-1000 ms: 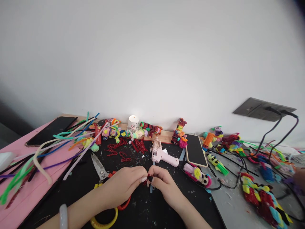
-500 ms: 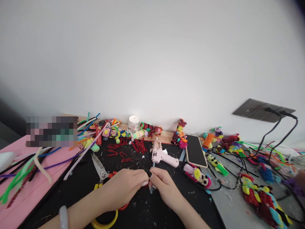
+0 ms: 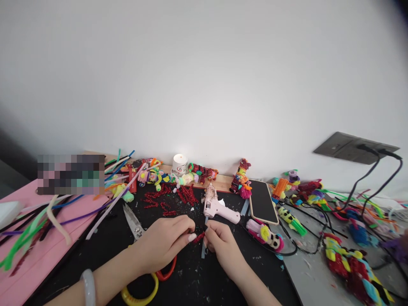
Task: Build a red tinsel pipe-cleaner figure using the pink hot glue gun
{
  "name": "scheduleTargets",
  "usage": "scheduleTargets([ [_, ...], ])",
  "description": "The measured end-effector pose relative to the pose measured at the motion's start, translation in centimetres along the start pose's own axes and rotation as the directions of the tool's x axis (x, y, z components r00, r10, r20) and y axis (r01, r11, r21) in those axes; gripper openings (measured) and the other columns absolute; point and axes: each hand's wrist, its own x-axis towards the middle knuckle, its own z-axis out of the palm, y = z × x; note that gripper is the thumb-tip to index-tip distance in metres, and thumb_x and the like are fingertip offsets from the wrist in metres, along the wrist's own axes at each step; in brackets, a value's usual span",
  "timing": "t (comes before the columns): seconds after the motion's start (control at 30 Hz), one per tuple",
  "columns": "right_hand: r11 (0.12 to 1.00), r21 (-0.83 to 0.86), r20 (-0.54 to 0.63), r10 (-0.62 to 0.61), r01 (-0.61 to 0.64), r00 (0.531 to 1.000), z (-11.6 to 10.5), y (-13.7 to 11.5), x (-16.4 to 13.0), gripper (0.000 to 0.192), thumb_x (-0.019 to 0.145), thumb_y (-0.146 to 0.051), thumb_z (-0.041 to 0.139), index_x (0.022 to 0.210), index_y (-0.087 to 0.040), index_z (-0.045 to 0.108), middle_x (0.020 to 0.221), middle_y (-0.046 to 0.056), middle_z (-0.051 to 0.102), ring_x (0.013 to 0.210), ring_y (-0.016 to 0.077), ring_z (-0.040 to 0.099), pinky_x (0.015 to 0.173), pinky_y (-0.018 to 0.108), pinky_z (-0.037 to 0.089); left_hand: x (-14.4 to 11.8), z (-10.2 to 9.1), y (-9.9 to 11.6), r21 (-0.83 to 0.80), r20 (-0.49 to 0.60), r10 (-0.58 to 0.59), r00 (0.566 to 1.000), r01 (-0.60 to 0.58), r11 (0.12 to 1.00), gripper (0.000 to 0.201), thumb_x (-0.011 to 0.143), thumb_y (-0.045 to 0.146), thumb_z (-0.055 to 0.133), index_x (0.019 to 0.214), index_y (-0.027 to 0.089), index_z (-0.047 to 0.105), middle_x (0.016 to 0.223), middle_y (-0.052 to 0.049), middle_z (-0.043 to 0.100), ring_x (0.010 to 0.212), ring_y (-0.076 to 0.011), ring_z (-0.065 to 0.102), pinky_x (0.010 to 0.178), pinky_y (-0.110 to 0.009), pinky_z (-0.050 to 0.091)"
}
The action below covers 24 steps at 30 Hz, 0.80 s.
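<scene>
A short piece of red tinsel pipe cleaner (image 3: 199, 238) spans the small gap between my hands. My left hand (image 3: 168, 242) pinches its left end, and my right hand (image 3: 219, 244) grips the other end in curled fingers. Just beyond my right hand, a pale pink glue gun (image 3: 221, 210) lies on the black mat; its glue stick (image 3: 203, 250) reaches down past my fingers. Partly under my left hand and forearm are scissors (image 3: 135, 225) with a red and a yellow handle loop. Cut red tinsel pieces (image 3: 186, 195) lie behind the hands.
Left, loose pipe cleaners (image 3: 60, 221) spread over a pink surface (image 3: 35, 272). A paper cup (image 3: 179, 165) stands by the wall. Right are a phone (image 3: 263, 202), several pipe-cleaner figures (image 3: 265, 234) and black cables (image 3: 325, 225). Plugs fill part of a wall socket (image 3: 357, 147).
My hands have moved slightly apart, the left one going left. The red tinsel piece between them now shows, as does more of the scissors' red loop.
</scene>
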Motion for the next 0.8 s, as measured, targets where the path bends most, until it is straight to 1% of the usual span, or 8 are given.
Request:
scheduleTargets([
  [0.03, 0.999, 0.046, -0.013, 0.022, -0.021, 1.0, 0.0, 0.1, 0.0, 0.03, 0.083, -0.028, 0.044, 0.054, -0.019, 0.044, 0.047, -0.007, 0.029, 0.043, 0.0074, 0.024, 0.044, 0.022, 0.019, -0.1, 0.0, 0.0, 0.011, 0.004, 0.011, 1.0, -0.011, 1.0, 0.006, 0.092, 0.024, 0.043, 0.095, 0.021, 0.048, 0.082, 0.001, 0.056, 0.071, -0.0144, 0.055, 0.063, -0.023, 0.038],
  [0.1, 0.99, 0.125, -0.025, 0.067, -0.063, 0.997, 0.2, 0.1, 0.0, 0.029, 0.081, -0.029, 0.044, 0.053, -0.019, 0.042, 0.045, -0.009, 0.026, 0.041, 0.0067, 0.019, 0.042, 0.022, 0.015, -0.2, 0.2, -0.1, 0.069, -0.019, 0.046, 0.999, -0.045, 0.997, 0.014, 0.089, 0.027, 0.051, 0.101, 0.021, 0.048, 0.085, 0.0, 0.058, 0.074, -0.0163, 0.057, 0.063, -0.025, 0.04],
  [0.13, 0.985, 0.151, -0.027, 0.088, -0.082, 0.996, 0.2, 0.1, 0.0, 0.029, 0.08, -0.028, 0.044, 0.053, -0.019, 0.041, 0.044, -0.009, 0.026, 0.041, 0.0064, 0.018, 0.042, 0.022, 0.014, -0.2, 0.4, -0.2, 0.107, -0.027, 0.074, 0.997, -0.07, 0.992, 0.015, 0.089, 0.028, 0.051, 0.102, 0.021, 0.049, 0.085, -0.001, 0.059, 0.074, -0.0168, 0.058, 0.063, -0.025, 0.04],
  [0.27, 0.981, 0.154, -0.037, 0.126, -0.119, 0.991, 0.5, 0.2, -0.1, 0.028, 0.076, -0.027, 0.044, 0.049, -0.02, 0.039, 0.043, -0.009, 0.028, 0.04, 0.0059, 0.019, 0.041, 0.022, 0.015, -0.3, 0.9, -0.2, 0.247, -0.093, 0.213, 0.973, -0.185, 0.951, 0.016, 0.094, 0.025, 0.04, 0.101, 0.019, 0.053, 0.083, -0.003, 0.061, 0.072, -0.0155, 0.06, 0.063, -0.023, 0.044],
  [0.37, 0.984, 0.129, -0.045, 0.126, -0.119, 0.991, 0.6, 0.4, -0.1, 0.028, 0.074, -0.025, 0.043, 0.048, -0.02, 0.039, 0.042, -0.009, 0.028, 0.039, 0.006, 0.021, 0.041, 0.022, 0.016, -0.2, 0.8, 0.1, 0.298, -0.139, 0.277, 0.951, -0.227, 0.927, 0.021, 0.096, 0.023, 0.034, 0.099, 0.018, 0.055, 0.079, -0.004, 0.062, 0.069, -0.0145, 0.06, 0.062, -0.022, 0.046],
  [0.47, 0.986, 0.113, -0.051, 0.127, -0.12, 0.991, 0.6, 0.3, -0.1, 0.028, 0.074, -0.026, 0.043, 0.047, -0.02, 0.039, 0.042, -0.008, 0.028, 0.039, 0.0063, 0.022, 0.041, 0.022, 0.016, -0.1, 0.7, 0.2, 0.291, -0.15, 0.276, 0.949, -0.225, 0.93, 0.022, 0.096, 0.022, 0.034, 0.098, 0.018, 0.055, 0.077, -0.004, 0.062, 0.068, -0.0143, 0.06, 0.061, -0.022, 0.046],
  [0.67, 0.993, 0.073, -0.06, 0.096, -0.092, 0.994, 0.6, 0.0, -0.2, 0.028, 0.075, -0.025, 0.042, 0.048, -0.021, 0.04, 0.042, -0.009, 0.026, 0.04, 0.0071, 0.021, 0.043, 0.023, 0.018, -0.3, 1.0, -0.3, 0.229, -0.094, 0.184, 0.978, -0.159, 0.96, 0.016, 0.094, 0.023, 0.039, 0.099, 0.019, 0.054, 0.081, -0.004, 0.064, 0.071, -0.0164, 0.061, 0.063, -0.025, 0.045],
  [0.8, 0.997, 0.039, -0.061, 0.072, -0.07, 0.995, 0.6, 0.1, -0.2, 0.028, 0.076, -0.023, 0.041, 0.048, -0.021, 0.04, 0.042, -0.008, 0.027, 0.04, 0.0072, 0.022, 0.043, 0.023, 0.019, -0.4, 1.2, -0.3, 0.223, -0.118, 0.19, 0.975, -0.161, 0.961, 0.018, 0.094, 0.023, 0.039, 0.099, 0.019, 0.055, 0.081, -0.004, 0.064, 0.071, -0.0156, 0.061, 0.065, -0.024, 0.046],
])
